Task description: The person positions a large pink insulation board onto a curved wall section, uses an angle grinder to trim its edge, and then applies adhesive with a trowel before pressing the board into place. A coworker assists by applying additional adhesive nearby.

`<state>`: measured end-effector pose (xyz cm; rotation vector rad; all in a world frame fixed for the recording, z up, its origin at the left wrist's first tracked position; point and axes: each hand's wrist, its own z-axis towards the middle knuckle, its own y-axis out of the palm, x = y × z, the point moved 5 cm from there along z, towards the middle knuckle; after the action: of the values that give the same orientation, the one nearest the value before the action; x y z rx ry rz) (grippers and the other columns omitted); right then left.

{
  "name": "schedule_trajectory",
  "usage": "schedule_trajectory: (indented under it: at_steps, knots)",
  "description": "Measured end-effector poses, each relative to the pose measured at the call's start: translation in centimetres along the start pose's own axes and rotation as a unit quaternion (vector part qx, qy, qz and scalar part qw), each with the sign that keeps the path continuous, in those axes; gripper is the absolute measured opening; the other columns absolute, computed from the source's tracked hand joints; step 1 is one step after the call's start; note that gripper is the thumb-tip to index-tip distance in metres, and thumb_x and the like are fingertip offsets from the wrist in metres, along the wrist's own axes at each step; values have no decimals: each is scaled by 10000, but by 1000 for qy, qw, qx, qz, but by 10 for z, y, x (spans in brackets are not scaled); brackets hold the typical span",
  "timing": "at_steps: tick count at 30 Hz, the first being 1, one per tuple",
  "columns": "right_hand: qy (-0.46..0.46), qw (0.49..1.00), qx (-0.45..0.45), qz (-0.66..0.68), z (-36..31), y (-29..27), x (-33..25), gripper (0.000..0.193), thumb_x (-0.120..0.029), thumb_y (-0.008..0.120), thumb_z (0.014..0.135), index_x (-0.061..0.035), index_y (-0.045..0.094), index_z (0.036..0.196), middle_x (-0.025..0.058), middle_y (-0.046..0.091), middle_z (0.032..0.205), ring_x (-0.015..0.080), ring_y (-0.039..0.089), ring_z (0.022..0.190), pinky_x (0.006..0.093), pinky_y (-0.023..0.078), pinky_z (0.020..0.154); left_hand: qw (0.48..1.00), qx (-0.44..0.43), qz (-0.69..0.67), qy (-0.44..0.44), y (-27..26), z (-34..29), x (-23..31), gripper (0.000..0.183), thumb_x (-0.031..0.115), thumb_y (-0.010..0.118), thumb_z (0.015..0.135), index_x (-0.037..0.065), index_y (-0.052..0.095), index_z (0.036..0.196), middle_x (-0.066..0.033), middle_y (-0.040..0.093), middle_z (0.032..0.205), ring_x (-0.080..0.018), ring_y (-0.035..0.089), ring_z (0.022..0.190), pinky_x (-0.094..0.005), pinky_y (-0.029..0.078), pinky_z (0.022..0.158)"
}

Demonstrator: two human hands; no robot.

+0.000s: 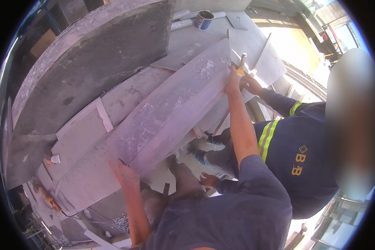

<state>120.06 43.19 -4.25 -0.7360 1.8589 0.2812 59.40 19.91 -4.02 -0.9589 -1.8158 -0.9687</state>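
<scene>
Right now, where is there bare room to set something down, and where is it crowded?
Two patches look mostly bare: the pale tabletop between the can and the long slab, and the board left of the left hand. It is crowded at the slab's upper end, where the right hand, a co-worker's hand and a tool cluster.

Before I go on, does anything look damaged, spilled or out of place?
Yes: the long panel between the left hand and right hand carries rough whitish patches, unlike the plainer surface around them; residue or damage, I cannot tell. Pale scraps also lie loose at the picture's lower left, looking untidy.
</scene>
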Motion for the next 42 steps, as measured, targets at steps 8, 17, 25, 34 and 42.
schedule_trajectory:
  at_steps: [8, 17, 25, 34, 42]
  knots:
    - [-52, 998, 0, 27, 117, -13, -47, 874, -577, 692, 875, 39, 619, 1491, 239, 627, 1445, 367, 615, 1253, 460, 487, 1053, 970, -7, -183, -161, 151, 94, 21, 959, 631, 624, 1023, -23, 350, 1669, -164, 434, 1674, -326, 429, 1520, -461, 293, 1293]
    - [-30, 996, -73, 45, 211, -2, -59, 930, -571, 700, 872, 55, 562, 1545, 234, 587, 1517, 372, 570, 1331, 467, 436, 1133, 975, 15, -176, -134, 211, 120, 6, 787, 542, 650, 1034, 19, 486, 1599, -114, 543, 1597, -281, 511, 1451, -432, 396, 1227]
    - [124, 962, -243, -2, 210, 2, -41, 809, -634, 570, 950, -55, 628, 1512, 168, 629, 1506, 370, 584, 1380, 522, 458, 1173, 953, 14, -234, -192, 217, 127, -25, 682, 493, 788, 957, 97, 631, 1490, -74, 676, 1429, -253, 616, 1326, -448, 488, 1130]
    - [-128, 952, -184, -208, 235, -1, -66, 912, -655, 663, 915, 87, 639, 1445, 238, 687, 1364, 388, 658, 1208, 508, 505, 1080, 943, -10, -258, -212, 225, 128, -11, 635, 417, 810, 951, 114, 624, 1478, -70, 655, 1448, -243, 601, 1348, -458, 512, 1097]
    - [-275, 846, -3, -457, 173, 15, -80, 853, -528, 659, 958, 116, 566, 1509, 328, 674, 1377, 472, 662, 1272, 537, 514, 1085, 985, 5, -97, -141, 217, 128, -7, 691, 283, 782, 888, 39, 562, 1496, -165, 606, 1448, -304, 605, 1332, -461, 519, 1077]
